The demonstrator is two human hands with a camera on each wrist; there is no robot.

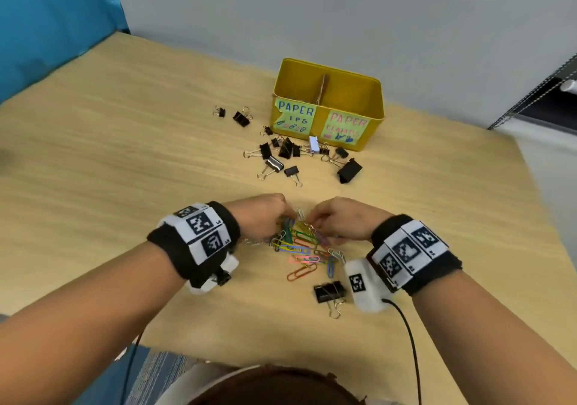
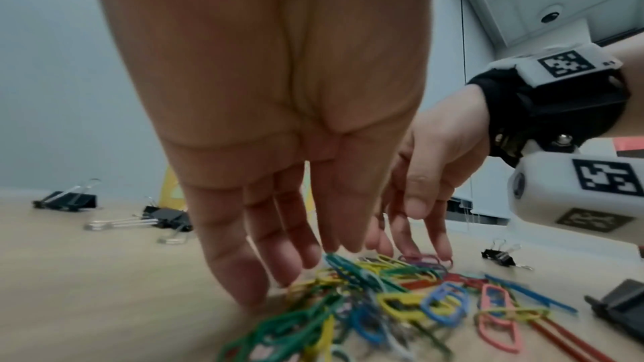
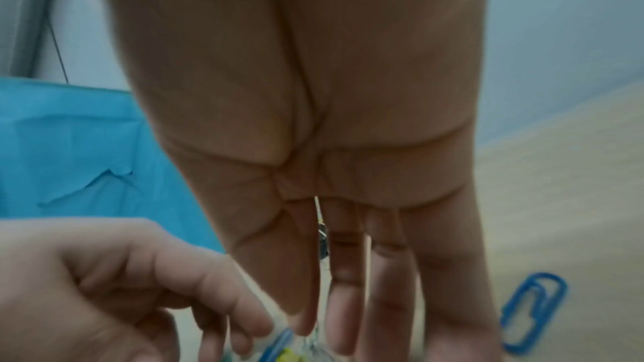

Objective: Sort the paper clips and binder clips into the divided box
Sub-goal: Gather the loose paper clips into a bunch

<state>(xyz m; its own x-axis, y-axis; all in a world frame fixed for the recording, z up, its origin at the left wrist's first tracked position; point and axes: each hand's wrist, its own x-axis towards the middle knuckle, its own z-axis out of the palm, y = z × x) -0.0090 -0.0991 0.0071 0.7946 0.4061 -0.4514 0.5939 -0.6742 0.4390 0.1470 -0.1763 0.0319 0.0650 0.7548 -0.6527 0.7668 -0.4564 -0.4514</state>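
A pile of coloured paper clips lies on the wooden table close to me, also seen in the left wrist view as paper clips. My left hand and right hand come at the pile from either side. Both point their fingers down, with the fingertips on the clips. The left fingers are fairly straight, and the right fingers touch a purple clip. Black binder clips lie scattered before the yellow divided box, which carries the labels "paper clips" on the left and "paper clamps" on the right.
One black binder clip lies beside my right wrist. Two more binder clips sit left of the box. A blue paper clip lies apart on the right. A grey wall stands behind the box, a blue panel at the left.
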